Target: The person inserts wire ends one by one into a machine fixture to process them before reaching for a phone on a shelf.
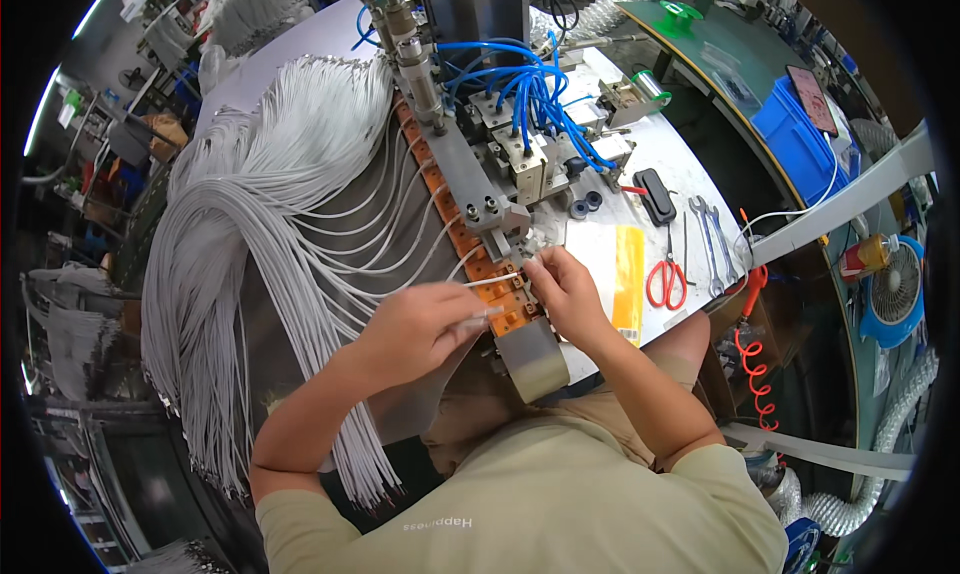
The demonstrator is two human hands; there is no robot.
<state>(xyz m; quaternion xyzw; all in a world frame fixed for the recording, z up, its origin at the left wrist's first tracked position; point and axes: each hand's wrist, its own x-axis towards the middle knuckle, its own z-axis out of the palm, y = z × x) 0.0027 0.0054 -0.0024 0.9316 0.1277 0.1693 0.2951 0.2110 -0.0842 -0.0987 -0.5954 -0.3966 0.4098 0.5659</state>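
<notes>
A row of orange fixture blocks (462,236) runs along the machine's edge, with white cables (385,236) laid across it from the left. My left hand (425,329) is closed beside the nearest blocks, and a short whitish cable end, slightly blurred, sticks out at its fingertips. Just right of the blocks, my right hand (568,296) pinches at the tip of a white cable (494,279) lying across a block. The fingers hide that tip. A grey metal bar (465,179) of the machine stands above the row.
A thick bundle of white cables (265,189) hangs over the table's left side. Blue air tubes (530,79) top the machine. To the right lie red-handled scissors (666,284), wrenches (710,239), a yellow-and-white packet (628,274) and a black case (655,196). A red coiled hose (755,374) hangs beyond.
</notes>
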